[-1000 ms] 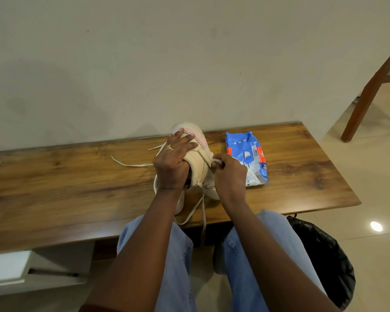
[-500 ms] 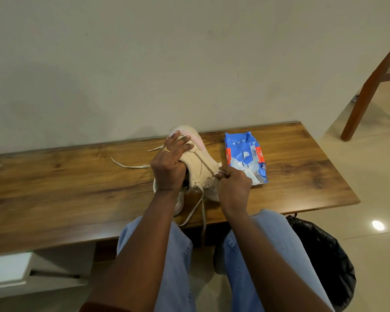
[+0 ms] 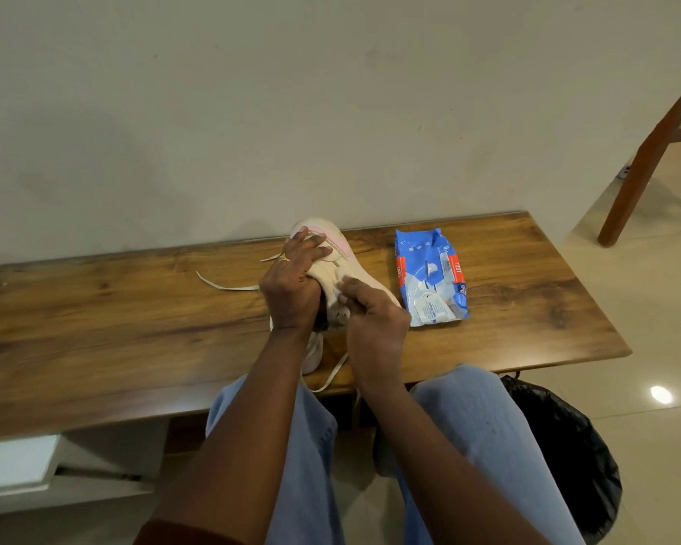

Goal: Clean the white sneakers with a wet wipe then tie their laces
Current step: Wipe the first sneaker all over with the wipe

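Wood with a dark brown grain forms the long table top, which is set against a plain pale wall and crosses the middle of the frame from the left edge almost to the right edge. At the middle of this surface one white sneaker with a pink stripe is held, its toe turned to the wall. It is gripped from above by the left hand, whose fingers are curled over the upper. The right hand is placed at the near side of the shoe with bent fingers, and a small white piece is pinched there; whether it is a wipe or a part of a lace cannot be told. A loose lace is laid on the wood left of the shoe. Just right of the sneaker a blue pack of wipes is laid flat. Pale glossy floor tiles are seen at the right, with a brown wooden leg in the upper right and a black bin bag in the lower right, beside knees in light blue jeans
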